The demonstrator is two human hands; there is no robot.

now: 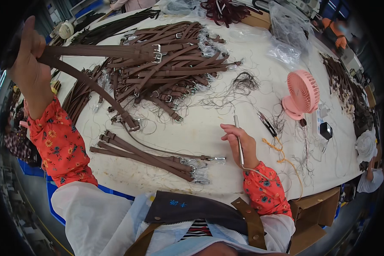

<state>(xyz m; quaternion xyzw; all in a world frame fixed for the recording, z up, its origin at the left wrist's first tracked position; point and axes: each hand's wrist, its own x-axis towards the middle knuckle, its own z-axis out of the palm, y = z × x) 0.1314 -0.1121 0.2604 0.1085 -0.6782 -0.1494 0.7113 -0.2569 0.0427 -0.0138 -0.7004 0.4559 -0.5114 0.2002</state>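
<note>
Raised at the far left, my left hand (30, 70) is closed on a brown strap (100, 51). The strap has a silver buckle (157, 53) and stretches out to the right above a pile of similar brown straps (166, 72). A second length of it hangs down toward the table. My right hand (242, 147) grips a slim metal pen-shaped tool (237, 130), its thin tip pointing away from me and a cord running from its lower end. In front of me lies a small bundle of brown straps (147, 158) with metal clips and clear plastic at their right ends.
Thread snips (267, 124) lie right of my right hand, near a yellow cord (281, 153). Beyond are a pink fan (302, 94), a tangle of loose threads (244, 82) and clear plastic bags (288, 38). A cardboard box (315, 213) stands below the table's right edge. Other people are in the background.
</note>
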